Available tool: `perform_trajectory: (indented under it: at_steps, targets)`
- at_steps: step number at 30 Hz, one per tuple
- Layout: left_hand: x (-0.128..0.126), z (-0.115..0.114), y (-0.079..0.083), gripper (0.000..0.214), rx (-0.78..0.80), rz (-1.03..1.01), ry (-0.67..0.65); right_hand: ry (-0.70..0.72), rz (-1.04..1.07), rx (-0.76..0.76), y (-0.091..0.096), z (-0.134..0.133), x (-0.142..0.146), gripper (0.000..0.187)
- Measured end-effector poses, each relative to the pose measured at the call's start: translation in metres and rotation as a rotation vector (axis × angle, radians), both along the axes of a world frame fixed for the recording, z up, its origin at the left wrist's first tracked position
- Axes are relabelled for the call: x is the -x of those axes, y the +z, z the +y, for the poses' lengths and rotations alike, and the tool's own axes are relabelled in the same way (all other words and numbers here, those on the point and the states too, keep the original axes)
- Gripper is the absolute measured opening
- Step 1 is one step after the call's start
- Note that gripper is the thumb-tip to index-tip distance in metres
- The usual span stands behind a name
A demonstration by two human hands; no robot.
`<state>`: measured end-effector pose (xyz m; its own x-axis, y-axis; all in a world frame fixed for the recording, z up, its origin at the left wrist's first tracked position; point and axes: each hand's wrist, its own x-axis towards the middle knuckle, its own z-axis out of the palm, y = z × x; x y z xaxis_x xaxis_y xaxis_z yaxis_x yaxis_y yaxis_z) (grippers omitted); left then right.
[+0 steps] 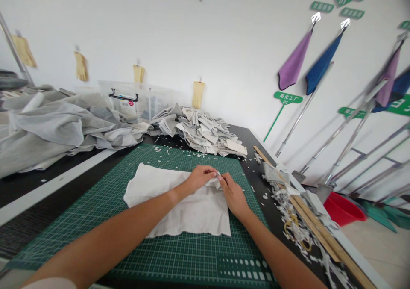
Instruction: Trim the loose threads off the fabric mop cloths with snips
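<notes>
A white piece of cloth [179, 201] lies flat on a green cutting mat [179, 255]. Both hands meet at its far right corner. My left hand [199, 178] is closed in a pinch on the cloth's edge. My right hand [233, 195] is also pinched on that corner, fingertips touching those of the left. Whether a small tool is between the fingers is too small to tell.
A heap of cut grey-white cloth pieces [205, 133] lies beyond the mat, a big pile of grey fabric [54, 126] at the left. A wooden ruler [320, 229], scissors [293, 229] and scraps line the table's right edge. A red basin [342, 207] stands on the floor.
</notes>
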<state>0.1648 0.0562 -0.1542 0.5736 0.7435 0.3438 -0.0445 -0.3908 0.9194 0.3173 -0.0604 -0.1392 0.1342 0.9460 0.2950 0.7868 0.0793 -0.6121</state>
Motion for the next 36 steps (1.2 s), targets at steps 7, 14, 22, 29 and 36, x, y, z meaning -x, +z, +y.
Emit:
perform_trajectory:
  at_steps: [7, 14, 22, 29, 36]
  targets:
    - [0.0017, -0.0041, 0.0053, 0.028, 0.008, 0.018, 0.014, 0.006, -0.016, -0.021, -0.0011, 0.0012, -0.0001, 0.038]
    - [0.0016, -0.0041, 0.0042, 0.027, 0.007, 0.007, 0.013, -0.027, -0.029, -0.016, -0.0011, 0.0017, 0.0013, 0.038]
    - [0.0010, -0.0031, 0.0012, 0.026, -0.027, 0.029, -0.016, -0.039, -0.047, 0.001, -0.0010, 0.0022, 0.0030, 0.038]
    - [0.0011, -0.0046, 0.0032, 0.026, -0.045, 0.044, -0.004, -0.025, -0.046, -0.014, -0.0012, 0.0026, 0.0023, 0.037]
    - [0.0018, -0.0036, 0.0025, 0.027, -0.057, 0.052, 0.006, -0.020, -0.039, -0.010, -0.0002, 0.0015, 0.0026, 0.036]
